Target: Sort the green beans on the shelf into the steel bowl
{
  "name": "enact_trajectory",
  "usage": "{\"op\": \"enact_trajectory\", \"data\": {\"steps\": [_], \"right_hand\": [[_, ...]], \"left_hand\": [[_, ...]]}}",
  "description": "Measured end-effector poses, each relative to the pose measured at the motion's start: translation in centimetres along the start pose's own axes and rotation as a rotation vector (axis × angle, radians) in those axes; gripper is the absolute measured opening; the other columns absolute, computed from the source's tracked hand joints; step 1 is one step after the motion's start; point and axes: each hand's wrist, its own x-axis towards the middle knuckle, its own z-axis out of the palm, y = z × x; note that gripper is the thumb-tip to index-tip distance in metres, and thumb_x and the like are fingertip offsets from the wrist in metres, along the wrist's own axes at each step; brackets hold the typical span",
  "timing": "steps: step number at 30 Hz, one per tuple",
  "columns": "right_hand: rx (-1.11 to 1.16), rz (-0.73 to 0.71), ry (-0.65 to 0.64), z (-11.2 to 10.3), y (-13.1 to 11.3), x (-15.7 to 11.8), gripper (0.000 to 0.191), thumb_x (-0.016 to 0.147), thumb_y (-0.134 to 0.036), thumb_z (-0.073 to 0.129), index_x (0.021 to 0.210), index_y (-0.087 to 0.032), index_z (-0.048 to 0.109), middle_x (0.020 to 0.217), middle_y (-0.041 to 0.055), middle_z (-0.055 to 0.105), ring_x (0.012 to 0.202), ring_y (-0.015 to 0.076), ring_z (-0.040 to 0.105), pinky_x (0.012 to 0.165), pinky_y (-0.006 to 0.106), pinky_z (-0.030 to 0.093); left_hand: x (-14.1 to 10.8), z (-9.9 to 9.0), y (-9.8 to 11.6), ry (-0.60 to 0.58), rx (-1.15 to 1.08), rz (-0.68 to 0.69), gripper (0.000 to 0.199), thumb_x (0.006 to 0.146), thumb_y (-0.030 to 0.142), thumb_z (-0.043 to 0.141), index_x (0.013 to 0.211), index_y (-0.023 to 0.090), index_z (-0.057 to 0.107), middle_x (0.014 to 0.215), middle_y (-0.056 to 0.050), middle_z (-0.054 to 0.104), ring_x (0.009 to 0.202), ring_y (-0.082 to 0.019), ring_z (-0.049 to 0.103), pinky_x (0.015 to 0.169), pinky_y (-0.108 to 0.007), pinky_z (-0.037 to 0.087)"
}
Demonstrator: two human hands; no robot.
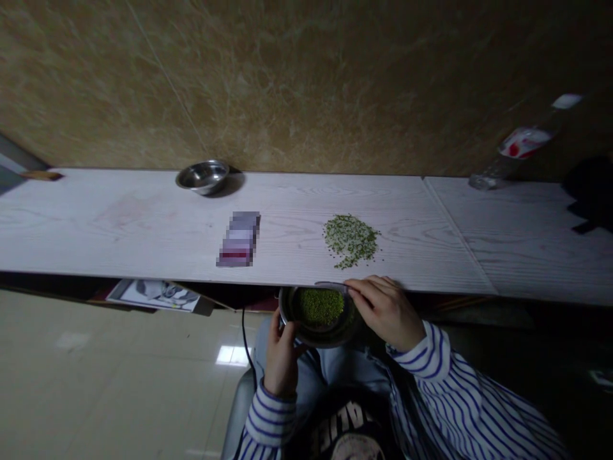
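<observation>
A metal bowl [316, 338] with many green mung beans [320, 306] in it is just below the table's front edge, above my lap. My left hand [281, 351] is closed on its left rim. My right hand [383, 310] is at the bowl's right side by the table edge, with thumb and fingers closed on a thin grey strip-like thing [330, 283]; its exact kind is unclear. On the tabletop ahead, more mung beans [351, 239] lie loosely spread in a patch.
An empty metal bowl [204, 177] stands near the wall. A blurred-out flat thing [239, 239] lies left of the spread beans. A clear plastic bottle [522, 144] and a black item [591, 195] are at the right on the white table [115, 236]. Papers [156, 295] sit on a shelf below.
</observation>
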Motion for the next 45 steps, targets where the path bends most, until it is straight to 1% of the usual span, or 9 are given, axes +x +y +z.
{"op": "enact_trajectory", "data": {"steps": [4, 7, 11, 14, 17, 28, 35, 41, 45], "right_hand": [[-0.034, 0.1, 0.132, -1.0, 1.9, -1.3, 0.021, 0.087, -0.017, 0.049, 0.103, -0.018, 0.062, 0.088, 0.0072, 0.07, 0.08, 0.019, 0.064, 0.075, 0.033, 0.05], [-0.07, 0.13, 0.173, -1.1, 2.5, -1.1, 0.022, 0.086, -0.018, 0.049, 0.104, -0.016, 0.062, 0.089, 0.0084, 0.07, 0.08, 0.0197, 0.065, 0.075, 0.033, 0.051], [-0.053, 0.123, 0.146, 0.2, 1.4, 0.3, 0.023, 0.086, -0.017, 0.048, 0.105, -0.016, 0.061, 0.087, 0.0075, 0.07, 0.076, 0.0182, 0.065, 0.074, 0.031, 0.051], [-0.055, 0.119, 0.074, 1.4, 0.6, 1.4, 0.025, 0.086, -0.016, 0.048, 0.107, -0.016, 0.06, 0.089, 0.0076, 0.07, 0.079, 0.0186, 0.065, 0.076, 0.031, 0.05], [-0.082, 0.135, 0.065, 1.7, 0.8, 1.9, 0.024, 0.085, -0.015, 0.047, 0.105, -0.016, 0.061, 0.087, 0.0072, 0.07, 0.077, 0.0189, 0.064, 0.074, 0.03, 0.049], [-0.174, 0.159, 0.083, 0.7, 3.9, 2.6, 0.023, 0.085, -0.017, 0.049, 0.104, -0.018, 0.062, 0.079, 0.0045, 0.07, 0.073, 0.0172, 0.063, 0.071, 0.028, 0.045], [-0.182, 0.144, 0.094, 0.3, 4.6, 2.9, 0.023, 0.086, -0.018, 0.049, 0.104, -0.019, 0.063, 0.086, 0.0049, 0.071, 0.077, 0.0174, 0.064, 0.073, 0.03, 0.044], [-0.18, 0.156, 0.17, -0.7, 5.4, 2.0, 0.025, 0.087, -0.019, 0.048, 0.108, -0.018, 0.063, 0.089, 0.0067, 0.071, 0.078, 0.0185, 0.064, 0.076, 0.031, 0.046], [-0.178, 0.164, 0.167, -1.1, 6.1, 1.1, 0.025, 0.088, -0.021, 0.047, 0.107, -0.016, 0.063, 0.092, 0.0084, 0.071, 0.08, 0.0193, 0.064, 0.076, 0.032, 0.047]], "left_hand": [[-0.2, 0.6, -0.2, -0.014, 0.024, -0.015, 0.058, 0.069, 0.036, 0.063, 0.124, 0.027, 0.048, 0.104, -0.006, 0.058, 0.082, -0.016, 0.057, 0.06, -0.026, 0.047], [-0.4, 1.0, -0.2, -0.015, 0.023, -0.022, 0.059, 0.068, 0.035, 0.063, 0.124, 0.027, 0.048, 0.102, -0.006, 0.059, 0.081, -0.015, 0.056, 0.059, -0.025, 0.046], [-0.9, 1.5, -0.2, 0.013, 0.026, -0.056, 0.063, 0.066, 0.035, 0.064, 0.126, 0.027, 0.047, 0.102, -0.006, 0.059, 0.081, -0.016, 0.057, 0.058, -0.024, 0.045], [-1.1, 1.7, 0.0, 0.068, 0.037, -0.07, 0.063, 0.067, 0.033, 0.062, 0.128, 0.028, 0.044, 0.105, -0.007, 0.059, 0.087, -0.019, 0.058, 0.06, -0.026, 0.047], [-1.0, 1.7, 0.0, 0.092, 0.035, -0.066, 0.063, 0.068, 0.031, 0.06, 0.128, 0.029, 0.043, 0.108, -0.008, 0.058, 0.091, -0.021, 0.057, 0.06, -0.028, 0.047], [-0.1, 1.9, -0.8, 0.038, 0.048, -0.063, 0.061, 0.068, 0.038, 0.063, 0.125, 0.027, 0.047, 0.105, -0.007, 0.059, 0.087, -0.018, 0.057, 0.062, -0.026, 0.047], [-0.2, 2.1, -1.1, -0.009, 0.044, -0.035, 0.055, 0.071, 0.034, 0.062, 0.123, 0.026, 0.047, 0.102, -0.006, 0.059, 0.085, -0.017, 0.058, 0.063, -0.026, 0.047], [-0.2, 2.2, -1.4, -0.025, 0.079, -0.015, 0.05, 0.074, 0.032, 0.059, 0.122, 0.025, 0.046, 0.098, -0.005, 0.057, 0.078, -0.014, 0.055, 0.059, -0.024, 0.045], [-0.3, 2.3, -1.5, -0.037, 0.085, -0.02, 0.049, 0.074, 0.031, 0.057, 0.122, 0.025, 0.046, 0.099, -0.004, 0.055, 0.078, -0.013, 0.053, 0.057, -0.022, 0.044]]}}
